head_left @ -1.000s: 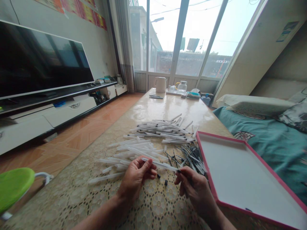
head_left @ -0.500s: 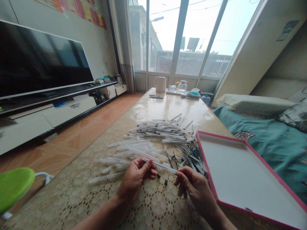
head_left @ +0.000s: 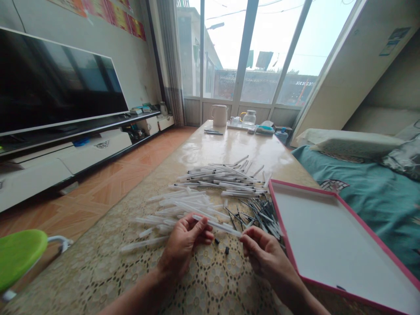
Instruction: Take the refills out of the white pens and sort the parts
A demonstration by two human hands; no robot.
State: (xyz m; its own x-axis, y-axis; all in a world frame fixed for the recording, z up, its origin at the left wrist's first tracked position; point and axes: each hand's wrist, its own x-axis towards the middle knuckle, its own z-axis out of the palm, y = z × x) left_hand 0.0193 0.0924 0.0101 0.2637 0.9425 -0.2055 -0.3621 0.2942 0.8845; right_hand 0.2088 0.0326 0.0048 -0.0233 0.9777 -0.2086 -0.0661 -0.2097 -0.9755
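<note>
My left hand [head_left: 185, 243] pinches a clear pen barrel [head_left: 218, 225] near its left end, a little above the table. My right hand [head_left: 262, 253] is closed at the barrel's right tip, its fingertips pressed on the end. Two small black caps [head_left: 222, 246] lie on the patterned tablecloth [head_left: 98, 267] between my hands. Behind them are a loose heap of clear barrels [head_left: 177, 210], a pile of thin black refills [head_left: 262, 214] and a farther pile of assembled pens [head_left: 226, 177].
A shallow white tray with a pink rim [head_left: 328, 245] lies at the right, over the table edge beside a teal bed [head_left: 370, 197]. A white jug [head_left: 219, 115] and glass pot stand at the far end. A green stool [head_left: 19, 253] is at the left.
My right hand has moved up to the barrel's right tip and closed on it; the black end seen there earlier is now hidden. The left hand barely shifted.
</note>
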